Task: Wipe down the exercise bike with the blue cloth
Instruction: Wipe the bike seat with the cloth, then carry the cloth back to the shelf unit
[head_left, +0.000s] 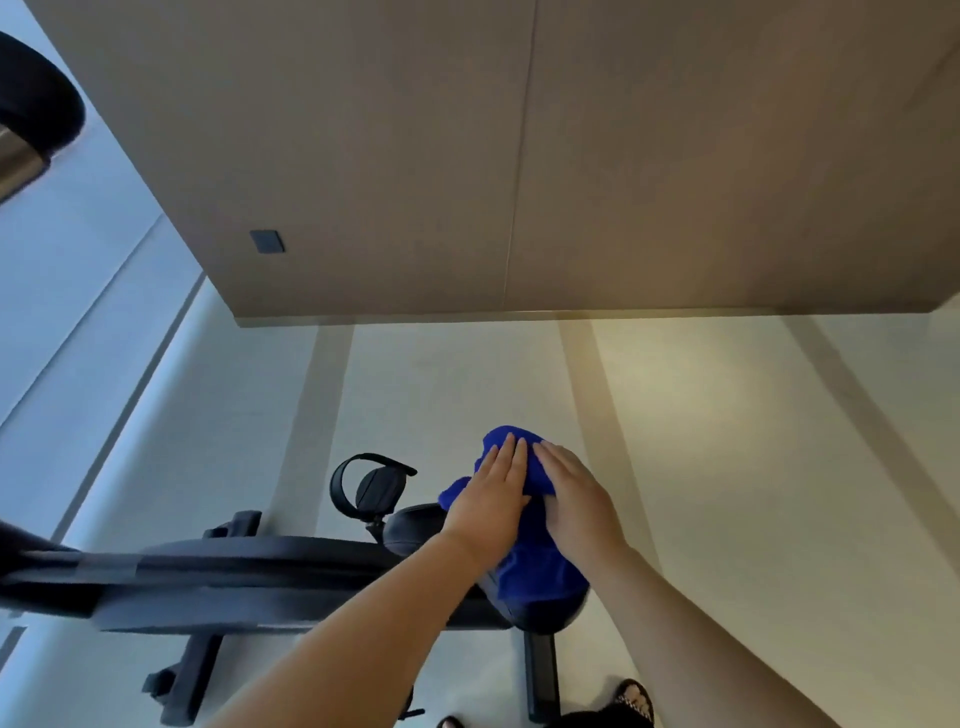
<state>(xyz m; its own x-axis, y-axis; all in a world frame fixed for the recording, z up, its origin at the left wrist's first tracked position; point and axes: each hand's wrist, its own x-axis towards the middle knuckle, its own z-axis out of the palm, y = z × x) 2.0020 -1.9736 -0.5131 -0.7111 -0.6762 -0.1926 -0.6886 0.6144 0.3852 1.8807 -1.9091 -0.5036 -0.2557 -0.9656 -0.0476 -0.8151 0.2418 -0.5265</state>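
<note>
Hands together, both flat, palms down on blue cloth (524, 551): left hand (491, 499) on its left half, right hand (574, 501) just beside, fingers extended, not gripping. Cloth draped over saddle (415, 525) of exercise bike (234, 577), which lies across lower frame; pedal with strap (371, 486) behind saddle. Step looks like wiping the seat. Best done with even pressure, cloth kept spread, strokes running nose to rear, then down the sides.
</note>
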